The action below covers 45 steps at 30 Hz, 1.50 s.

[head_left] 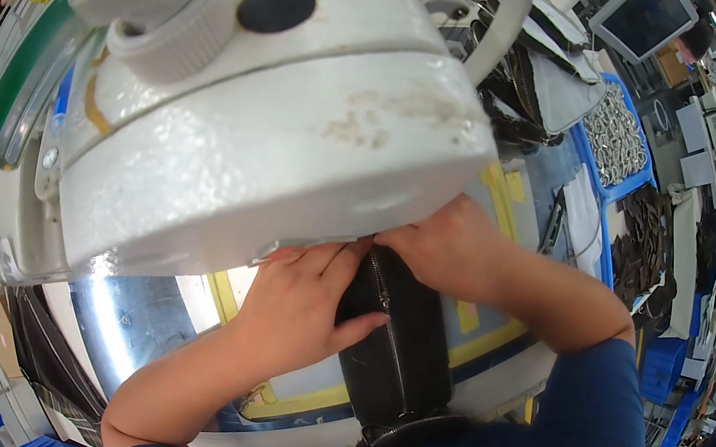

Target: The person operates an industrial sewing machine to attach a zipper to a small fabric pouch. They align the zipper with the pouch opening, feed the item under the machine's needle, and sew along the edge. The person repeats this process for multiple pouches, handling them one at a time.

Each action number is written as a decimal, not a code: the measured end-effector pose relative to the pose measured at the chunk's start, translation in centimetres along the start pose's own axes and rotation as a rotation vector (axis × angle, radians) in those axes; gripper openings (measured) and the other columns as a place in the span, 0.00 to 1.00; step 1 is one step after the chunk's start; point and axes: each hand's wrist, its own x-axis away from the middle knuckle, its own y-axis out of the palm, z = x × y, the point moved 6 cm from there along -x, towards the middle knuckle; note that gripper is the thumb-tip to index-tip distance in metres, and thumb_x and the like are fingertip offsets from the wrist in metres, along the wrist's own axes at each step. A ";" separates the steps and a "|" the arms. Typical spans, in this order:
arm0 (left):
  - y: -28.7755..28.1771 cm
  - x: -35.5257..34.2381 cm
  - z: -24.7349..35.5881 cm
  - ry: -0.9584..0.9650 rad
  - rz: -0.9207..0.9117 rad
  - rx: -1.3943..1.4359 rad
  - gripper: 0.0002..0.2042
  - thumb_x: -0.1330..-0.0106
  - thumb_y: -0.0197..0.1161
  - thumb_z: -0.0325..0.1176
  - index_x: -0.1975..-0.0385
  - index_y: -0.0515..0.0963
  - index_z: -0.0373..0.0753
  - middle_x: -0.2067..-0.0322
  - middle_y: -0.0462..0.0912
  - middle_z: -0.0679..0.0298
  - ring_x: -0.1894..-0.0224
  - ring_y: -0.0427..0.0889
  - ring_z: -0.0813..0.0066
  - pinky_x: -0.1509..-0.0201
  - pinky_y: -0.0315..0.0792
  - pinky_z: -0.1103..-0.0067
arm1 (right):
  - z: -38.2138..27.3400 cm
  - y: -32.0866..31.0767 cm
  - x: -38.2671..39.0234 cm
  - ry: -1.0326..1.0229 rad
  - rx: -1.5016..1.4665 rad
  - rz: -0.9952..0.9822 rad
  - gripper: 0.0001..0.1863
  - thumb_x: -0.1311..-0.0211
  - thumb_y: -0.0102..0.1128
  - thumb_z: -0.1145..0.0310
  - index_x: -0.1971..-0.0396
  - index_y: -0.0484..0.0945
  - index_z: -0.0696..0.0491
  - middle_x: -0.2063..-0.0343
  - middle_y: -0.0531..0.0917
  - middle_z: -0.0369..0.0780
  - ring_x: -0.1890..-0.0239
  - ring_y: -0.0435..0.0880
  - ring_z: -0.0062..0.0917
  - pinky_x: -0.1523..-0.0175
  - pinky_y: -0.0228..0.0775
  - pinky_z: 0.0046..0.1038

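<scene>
A long black pouch [423, 334] with a silver zipper runs from under the white sewing machine head [292, 165] toward my body. My left hand [293, 298] holds its left side, the thumb lying across the black material near the zipper and the fingers reaching forward. At the far end of the pouch, my right hand [444, 249] is closed on the material with its fingers bent. The machine head hides the fingertips of both hands and the stitching spot. A second, curved zipper [414, 427] crosses the pouch's near end.
Yellow tape [299, 403] marks the worktable. At right, a blue tray [614, 134] holds many metal pieces, beside a heap of dark brown pieces [644, 238]. Black zippered pieces [523, 85] lie behind the machine. Dark fabric [57, 353] hangs at left. A monitor [645, 21] stands far right.
</scene>
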 end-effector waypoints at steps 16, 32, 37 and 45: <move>-1.1 -0.5 -0.8 -0.010 -0.019 0.150 0.38 0.45 0.81 0.48 0.38 0.80 0.30 0.36 0.81 0.44 0.40 0.83 0.46 0.35 0.72 0.60 | -0.6 -0.5 -0.5 -0.009 0.092 -0.047 0.07 0.40 0.62 0.67 0.66 0.83 0.53 0.66 0.84 0.37 0.60 0.88 0.31 0.49 0.79 0.35; -2.3 0.1 -1.7 -0.157 -0.059 0.183 0.35 0.44 0.80 0.45 0.39 0.80 0.30 0.43 0.86 0.45 0.45 0.85 0.46 0.36 0.74 0.59 | -1.8 0.5 -2.1 0.028 0.089 -0.018 0.08 0.40 0.61 0.69 0.64 0.85 0.54 0.63 0.87 0.40 0.58 0.89 0.35 0.47 0.79 0.36; -3.5 0.5 -2.0 -0.157 -0.033 0.057 0.33 0.44 0.80 0.43 0.41 0.81 0.31 0.51 0.88 0.46 0.46 0.85 0.46 0.38 0.75 0.60 | -2.6 1.7 -3.6 0.077 0.119 -0.112 0.09 0.42 0.63 0.69 0.65 0.86 0.55 0.62 0.88 0.43 0.58 0.90 0.34 0.47 0.79 0.35; -3.4 0.5 -1.9 -0.127 -0.006 0.022 0.31 0.44 0.80 0.42 0.42 0.82 0.31 0.53 0.88 0.46 0.48 0.85 0.45 0.37 0.74 0.60 | -2.7 1.6 -3.4 0.061 0.084 -0.063 0.08 0.44 0.63 0.68 0.68 0.85 0.56 0.65 0.87 0.44 0.63 0.90 0.37 0.50 0.80 0.37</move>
